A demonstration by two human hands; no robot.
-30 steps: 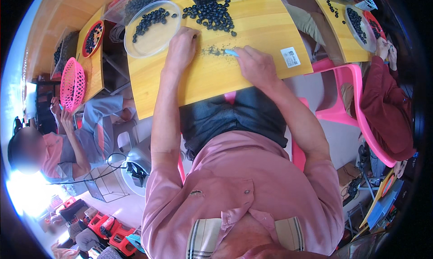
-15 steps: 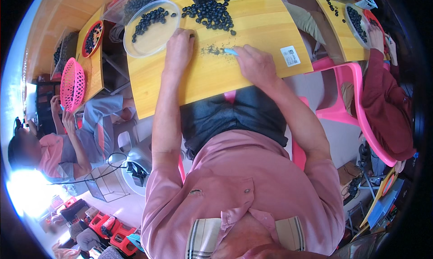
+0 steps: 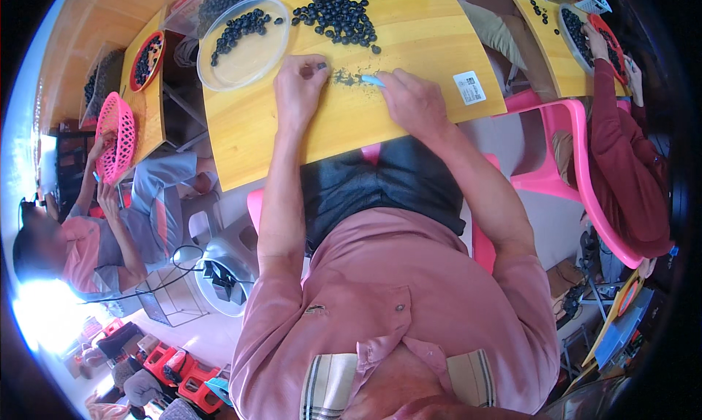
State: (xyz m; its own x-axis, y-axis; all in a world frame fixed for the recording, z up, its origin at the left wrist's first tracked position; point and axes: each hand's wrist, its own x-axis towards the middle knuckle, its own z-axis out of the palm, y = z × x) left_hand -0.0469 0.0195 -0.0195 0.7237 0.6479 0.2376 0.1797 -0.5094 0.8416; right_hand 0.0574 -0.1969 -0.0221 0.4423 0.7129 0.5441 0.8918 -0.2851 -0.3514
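Note:
My left hand (image 3: 301, 87) is pinched closed over the yellow table, a small dark round piece (image 3: 322, 66) showing between thumb and fingertips. It resembles the black round pieces (image 3: 344, 19) heaped at the table's far side. To its right, my right hand (image 3: 415, 104) is closed around a slim light-blue tool (image 3: 373, 80), whose tip points left; its working end is too small to make out. Dark crumbs (image 3: 345, 77) lie scattered between the two hands. Left of my left hand stands a clear round tub (image 3: 212, 76) with more black pieces (image 3: 241, 32) in it.
The yellow table (image 3: 252, 146) carries a white printed label (image 3: 469, 88) at its right. Left, a person holds a pink basket (image 3: 117, 138) near a red bowl (image 3: 148, 60). Right, a person in dark red reaches to a bowl; a pink chair (image 3: 581, 149) stands between us.
My left hand has moved right and turned, and the dark piece now shows in its fingertips. My right hand stays nearly still with the blue tool.

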